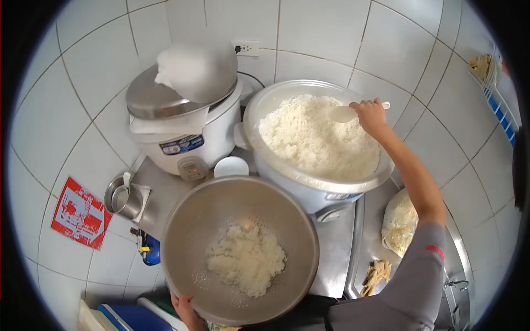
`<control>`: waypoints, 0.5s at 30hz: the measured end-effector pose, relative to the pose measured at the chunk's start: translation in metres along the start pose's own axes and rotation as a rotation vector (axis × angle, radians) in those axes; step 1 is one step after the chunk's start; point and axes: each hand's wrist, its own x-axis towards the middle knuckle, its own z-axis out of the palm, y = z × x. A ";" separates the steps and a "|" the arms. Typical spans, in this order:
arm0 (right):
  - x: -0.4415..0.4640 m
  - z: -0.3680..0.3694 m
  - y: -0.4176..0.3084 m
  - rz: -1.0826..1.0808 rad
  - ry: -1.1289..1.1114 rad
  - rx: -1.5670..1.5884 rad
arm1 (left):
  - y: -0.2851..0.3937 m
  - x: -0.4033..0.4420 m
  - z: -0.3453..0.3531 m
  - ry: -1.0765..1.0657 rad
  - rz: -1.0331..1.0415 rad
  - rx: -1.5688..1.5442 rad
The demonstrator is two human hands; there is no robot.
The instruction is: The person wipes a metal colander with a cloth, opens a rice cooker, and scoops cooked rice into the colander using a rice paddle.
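My right hand (371, 116) is closed round the handle of a white rice paddle (343, 114), whose blade is over the cooked rice (314, 135) in the large open cooker (251, 118). At the lower left, my left hand (186, 310) holds the rim of a big metal colander (185, 237), its fingers partly hidden. A mound of rice (248, 259) lies on the colander's perforated bottom. The colander stands in front of the open cooker.
A second rice cooker (218, 140) with a metal lid and white cloth stands at the back left. Near it are a small white bowl (231, 166) and a metal pot (126, 203). A wrapped bag (399, 223) and a tan cloth (376, 276) lie at the right.
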 end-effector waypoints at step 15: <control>0.051 0.118 0.050 0.160 -0.320 0.263 | -0.012 -0.005 -0.020 0.074 -0.035 0.346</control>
